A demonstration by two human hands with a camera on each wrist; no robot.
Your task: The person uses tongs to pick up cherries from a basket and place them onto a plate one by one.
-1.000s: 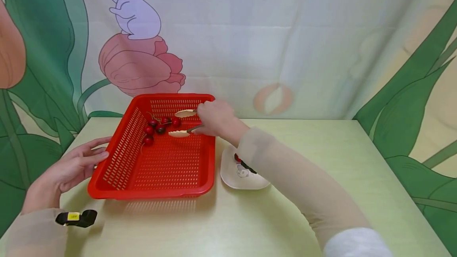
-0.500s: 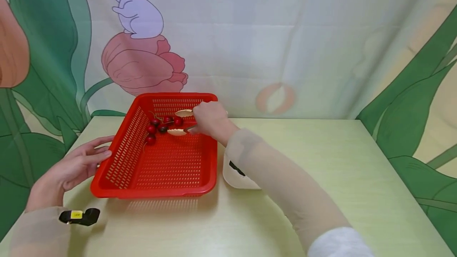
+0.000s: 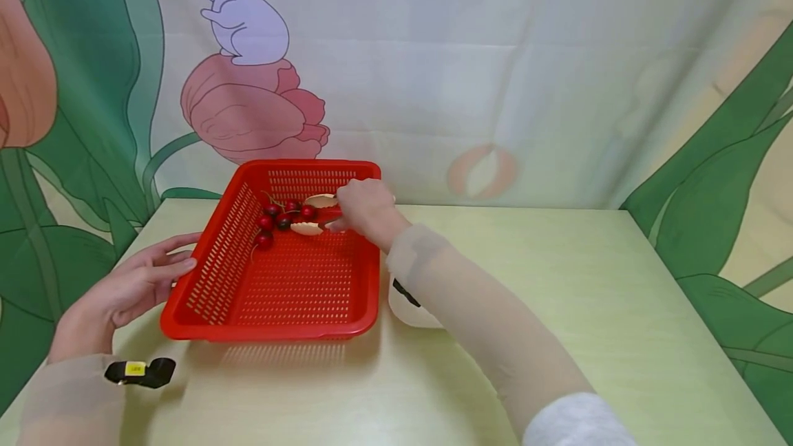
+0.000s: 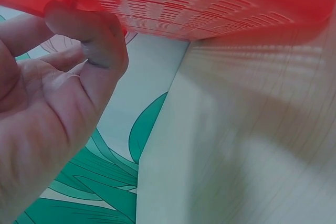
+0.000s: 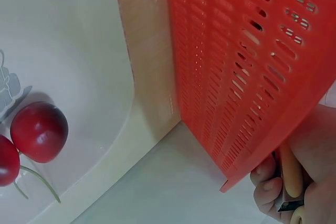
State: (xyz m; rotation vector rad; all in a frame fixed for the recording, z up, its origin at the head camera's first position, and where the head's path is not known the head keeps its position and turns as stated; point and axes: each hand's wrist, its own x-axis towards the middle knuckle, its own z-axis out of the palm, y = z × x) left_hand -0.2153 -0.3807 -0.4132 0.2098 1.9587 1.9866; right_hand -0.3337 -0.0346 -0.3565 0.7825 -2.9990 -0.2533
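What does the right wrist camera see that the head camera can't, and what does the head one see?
Only the right wrist view shows two cherries with stems on the white plate; one is cut off by the picture's edge.

Only the head view shows the other cherries inside the red basket, and the left hand.

Both show the basket, part of the plate, and the right hand holding the tongs.

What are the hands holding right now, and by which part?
The right hand holds the tongs by the part behind their pale tips; the left hand holds the red basket by its left rim.
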